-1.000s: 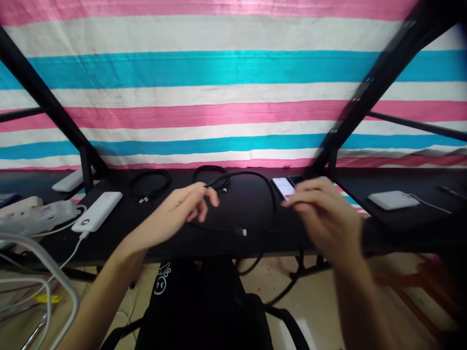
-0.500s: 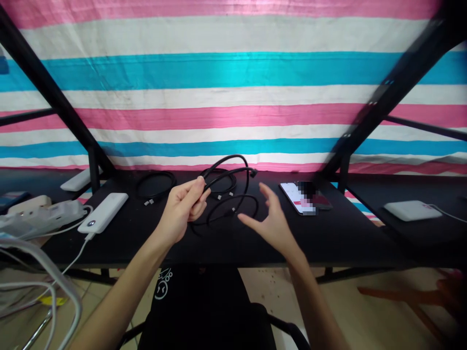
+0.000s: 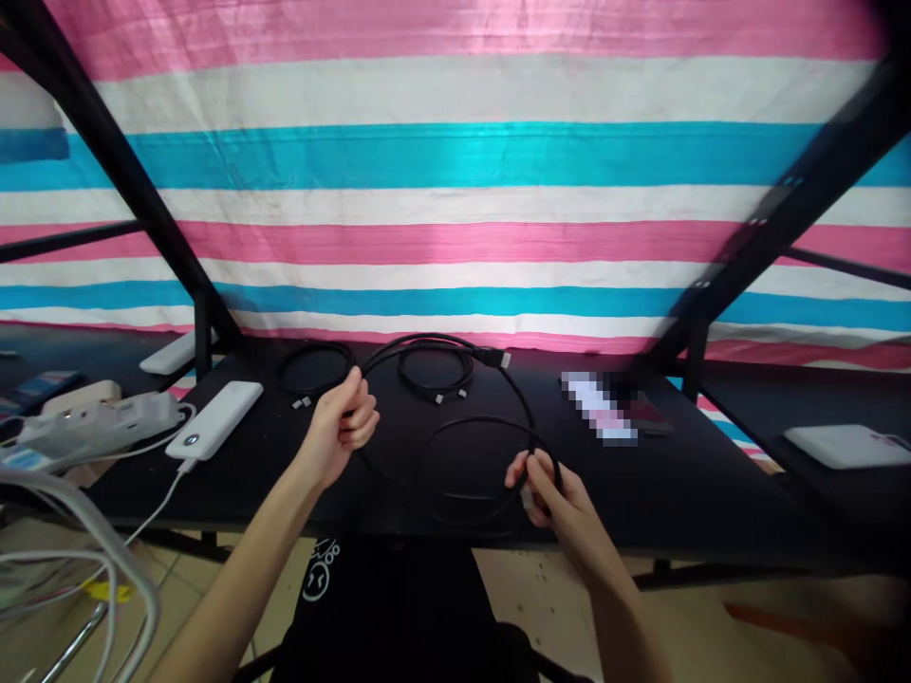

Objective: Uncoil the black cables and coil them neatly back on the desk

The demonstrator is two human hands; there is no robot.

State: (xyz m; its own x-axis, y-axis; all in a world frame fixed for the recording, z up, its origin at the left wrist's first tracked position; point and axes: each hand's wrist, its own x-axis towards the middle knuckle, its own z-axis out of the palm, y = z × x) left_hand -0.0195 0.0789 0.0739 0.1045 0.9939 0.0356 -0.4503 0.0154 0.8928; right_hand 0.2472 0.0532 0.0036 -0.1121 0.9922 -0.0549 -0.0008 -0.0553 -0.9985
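Observation:
A long black cable (image 3: 528, 403) hangs in loose loops between my hands over the dark table. Its wide black plug (image 3: 492, 358) has a silver metal end that points to the right. My left hand (image 3: 343, 424) is closed around the cable on the left. Lower on the right, the fingers of my right hand (image 3: 553, 493) pinch the cable, with another pale metal plug end (image 3: 528, 499) showing by them. Behind lie two coiled black cables, one at the left (image 3: 283, 365) and one in the middle (image 3: 436, 390), each with silver connector ends.
A white power bank (image 3: 217, 417) with a white lead lies left on the black table (image 3: 661, 493). Beside it are a power strip (image 3: 106, 427) and thick white cables (image 3: 85, 517). A blurred phone (image 3: 598, 408) and another white device (image 3: 846, 446) lie right. Black frame bars slant up both sides.
My right hand has gone from spread fingers to gripping the cable, lower and nearer me. My left hand has moved slightly left and down. The cable loops are spread wider.

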